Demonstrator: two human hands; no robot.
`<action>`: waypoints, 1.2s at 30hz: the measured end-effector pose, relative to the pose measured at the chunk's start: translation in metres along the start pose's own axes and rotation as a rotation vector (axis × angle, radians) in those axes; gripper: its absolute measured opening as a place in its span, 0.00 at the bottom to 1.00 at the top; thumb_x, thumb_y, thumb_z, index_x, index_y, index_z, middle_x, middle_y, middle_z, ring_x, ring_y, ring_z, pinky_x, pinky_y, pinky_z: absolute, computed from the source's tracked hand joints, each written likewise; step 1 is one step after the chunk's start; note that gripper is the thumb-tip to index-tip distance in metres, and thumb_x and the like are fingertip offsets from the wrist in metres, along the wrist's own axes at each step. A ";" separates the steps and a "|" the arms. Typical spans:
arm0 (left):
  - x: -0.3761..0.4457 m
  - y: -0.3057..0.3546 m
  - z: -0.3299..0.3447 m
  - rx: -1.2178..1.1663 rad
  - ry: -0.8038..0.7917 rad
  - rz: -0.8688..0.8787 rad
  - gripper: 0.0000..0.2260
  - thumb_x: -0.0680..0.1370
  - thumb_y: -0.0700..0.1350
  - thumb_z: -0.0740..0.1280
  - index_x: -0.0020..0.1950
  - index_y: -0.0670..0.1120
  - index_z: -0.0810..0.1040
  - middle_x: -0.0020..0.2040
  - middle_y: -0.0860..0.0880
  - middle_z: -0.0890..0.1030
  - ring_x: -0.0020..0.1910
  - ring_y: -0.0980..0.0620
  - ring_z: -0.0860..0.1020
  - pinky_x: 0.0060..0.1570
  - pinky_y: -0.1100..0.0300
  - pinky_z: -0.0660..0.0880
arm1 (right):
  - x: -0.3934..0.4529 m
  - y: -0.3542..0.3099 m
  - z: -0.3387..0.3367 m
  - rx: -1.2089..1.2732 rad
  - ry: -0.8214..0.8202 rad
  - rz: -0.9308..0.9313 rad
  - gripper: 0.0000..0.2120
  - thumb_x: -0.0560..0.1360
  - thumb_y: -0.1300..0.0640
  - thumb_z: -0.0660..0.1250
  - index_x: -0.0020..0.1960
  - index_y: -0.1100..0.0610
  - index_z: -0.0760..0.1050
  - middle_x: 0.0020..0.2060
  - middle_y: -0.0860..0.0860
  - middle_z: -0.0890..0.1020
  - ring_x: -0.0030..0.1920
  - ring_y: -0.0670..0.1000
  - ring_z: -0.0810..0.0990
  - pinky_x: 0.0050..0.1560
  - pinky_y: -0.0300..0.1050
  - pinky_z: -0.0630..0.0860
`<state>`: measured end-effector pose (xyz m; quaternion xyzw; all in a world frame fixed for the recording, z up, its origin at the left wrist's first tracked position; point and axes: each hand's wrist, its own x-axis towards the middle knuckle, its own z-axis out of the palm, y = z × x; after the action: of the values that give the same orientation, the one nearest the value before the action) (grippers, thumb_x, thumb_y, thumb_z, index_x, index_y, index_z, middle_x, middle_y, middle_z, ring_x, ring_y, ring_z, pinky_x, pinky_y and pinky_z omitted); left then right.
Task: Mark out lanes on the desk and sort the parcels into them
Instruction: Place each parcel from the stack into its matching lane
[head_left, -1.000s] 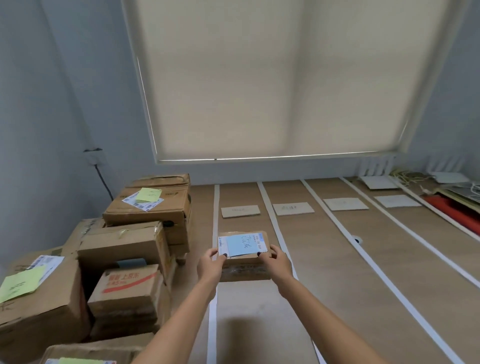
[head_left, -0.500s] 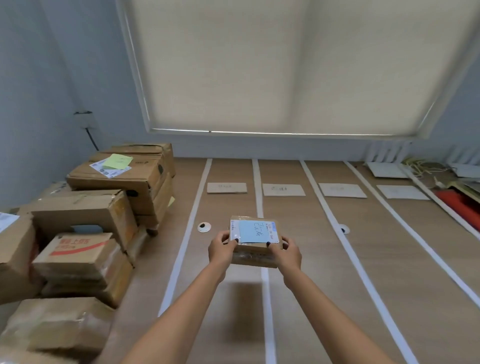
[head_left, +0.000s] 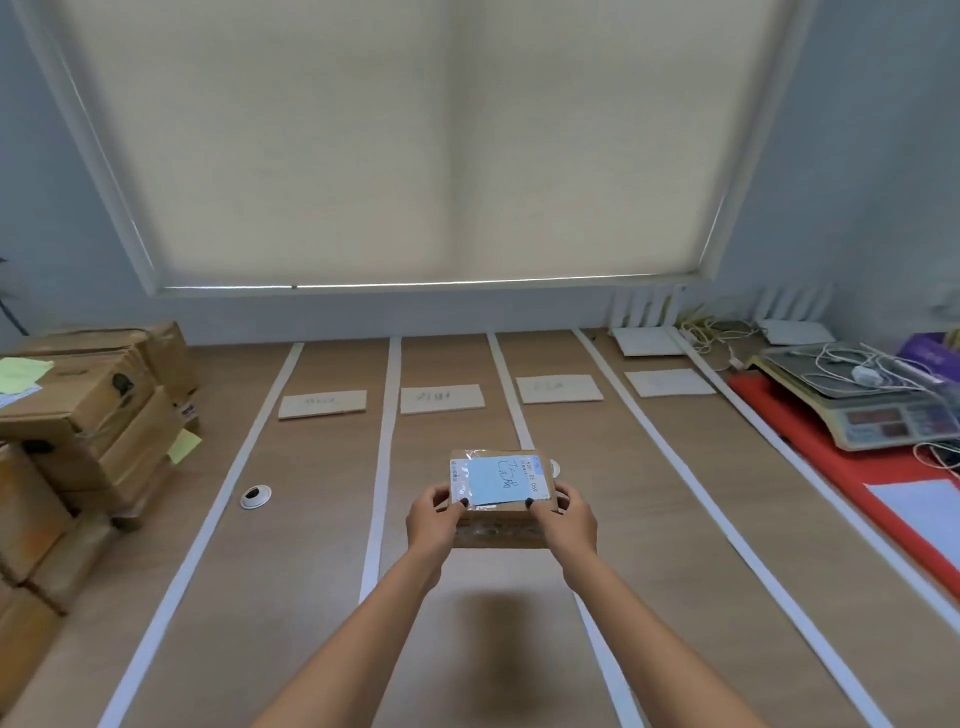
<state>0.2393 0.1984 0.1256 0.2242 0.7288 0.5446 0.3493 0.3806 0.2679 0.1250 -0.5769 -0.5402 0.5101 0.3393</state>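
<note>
I hold a small brown parcel (head_left: 501, 527) with a blue handwritten note on top above the wooden desk (head_left: 311, 571). My left hand (head_left: 434, 522) grips its left end and my right hand (head_left: 566, 519) its right end. The parcel hovers over the white tape strip (head_left: 506, 384) between the second and third lanes. Several white tape strips run from front to back and mark the lanes. A label card lies at the far end of each lane: first card (head_left: 322, 404), second card (head_left: 441, 399), third card (head_left: 560, 389), fourth card (head_left: 670, 382).
Stacked cardboard parcels (head_left: 78, 415) with yellow-green notes stand at the left. A round cable grommet (head_left: 255, 496) sits in the first lane. At the right are a weighing scale (head_left: 872, 405) with white cables, a red mat (head_left: 831, 457), white paper and white routers against the wall.
The parcel, held in both hands, has moved rightward from the first lane to over the strip between lanes two and three. My view has swung right, bringing the scale into sight.
</note>
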 end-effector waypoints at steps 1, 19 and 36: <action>0.002 0.003 0.009 0.009 -0.018 0.005 0.12 0.78 0.39 0.64 0.62 0.46 0.74 0.62 0.46 0.77 0.55 0.52 0.73 0.48 0.60 0.70 | 0.006 0.000 -0.007 0.007 0.012 0.006 0.20 0.73 0.60 0.68 0.63 0.55 0.71 0.58 0.53 0.78 0.50 0.50 0.75 0.46 0.42 0.71; 0.015 0.020 0.171 0.059 0.014 0.003 0.13 0.78 0.39 0.64 0.62 0.44 0.73 0.63 0.45 0.76 0.57 0.51 0.73 0.52 0.59 0.71 | 0.116 0.021 -0.133 -0.014 -0.041 -0.016 0.22 0.74 0.60 0.68 0.66 0.56 0.68 0.60 0.54 0.76 0.51 0.49 0.75 0.41 0.38 0.72; 0.049 0.010 0.258 0.068 0.098 -0.067 0.12 0.77 0.37 0.65 0.59 0.46 0.72 0.64 0.45 0.75 0.58 0.50 0.73 0.51 0.60 0.72 | 0.208 0.051 -0.178 -0.051 -0.190 0.035 0.23 0.74 0.59 0.68 0.67 0.55 0.68 0.61 0.53 0.76 0.53 0.49 0.74 0.51 0.43 0.75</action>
<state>0.4009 0.3999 0.0801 0.1842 0.7703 0.5177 0.3234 0.5427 0.4883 0.0751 -0.5438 -0.5725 0.5545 0.2628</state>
